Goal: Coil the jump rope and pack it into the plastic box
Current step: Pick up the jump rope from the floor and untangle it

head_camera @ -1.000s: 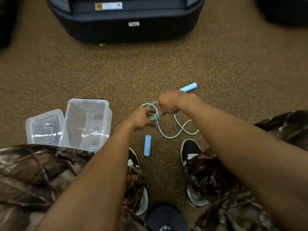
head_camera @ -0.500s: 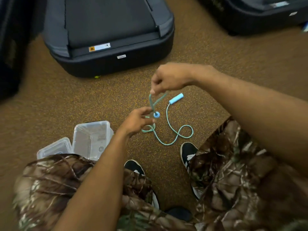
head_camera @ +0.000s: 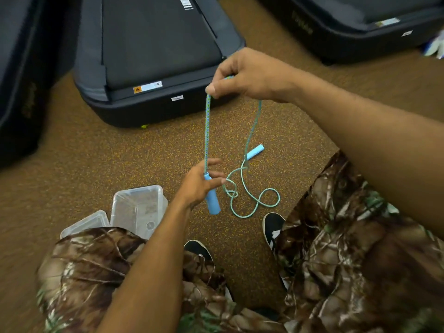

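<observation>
The jump rope (head_camera: 242,188) is a teal cord with two light blue handles. My left hand (head_camera: 199,186) grips one blue handle (head_camera: 212,200), which points down and toward me. My right hand (head_camera: 247,75) is raised and pinches the cord, so two strands hang from it. One strand runs taut to the handle in my left hand. The other drops to loose loops on the carpet beside the second handle (head_camera: 255,151), which lies flat. The clear plastic box (head_camera: 138,207) stands open on the floor to the left, partly hidden by my left knee.
The box's clear lid (head_camera: 84,224) lies just left of it. Dark treadmill bases stand on the brown speckled carpet ahead (head_camera: 153,56) and at the upper right (head_camera: 360,25). My camouflage-trousered knees and black shoes (head_camera: 272,227) fill the foreground.
My right hand has risen up and away, pulling the cord taut. My left hand has lifted one handle off the carpet. The view has tilted up toward the treadmills.
</observation>
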